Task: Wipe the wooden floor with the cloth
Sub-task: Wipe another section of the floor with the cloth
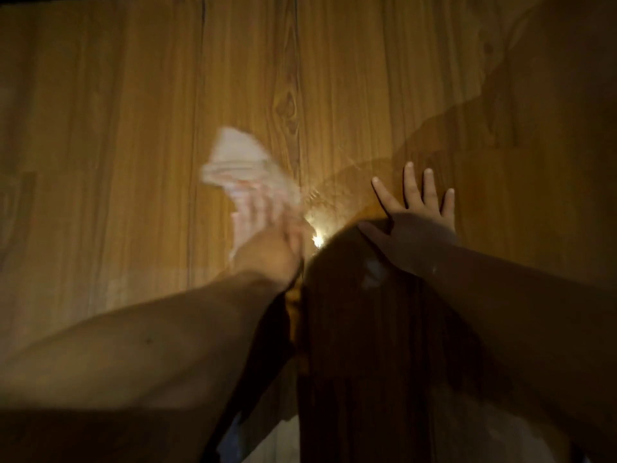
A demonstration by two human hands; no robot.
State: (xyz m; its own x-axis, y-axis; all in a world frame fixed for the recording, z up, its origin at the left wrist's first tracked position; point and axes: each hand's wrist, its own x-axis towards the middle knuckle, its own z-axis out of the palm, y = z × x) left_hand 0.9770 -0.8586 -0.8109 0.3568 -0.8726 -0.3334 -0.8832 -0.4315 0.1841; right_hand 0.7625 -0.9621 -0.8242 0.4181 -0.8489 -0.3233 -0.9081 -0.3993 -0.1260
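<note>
near the middle of the wooden floor (117, 128), pale cloth (238, 158) under the blurred left hand (267, 242); fingers (253, 205) laid along it, pressing or gripping impossible to tell. just to the right, right hand (417, 225) flat on the floor, fingers (409, 182) spread open.

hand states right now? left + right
Left hand: on the cloth, motion-blurred; grip cannot be told.
Right hand: open, spread flat on the floor.
</note>
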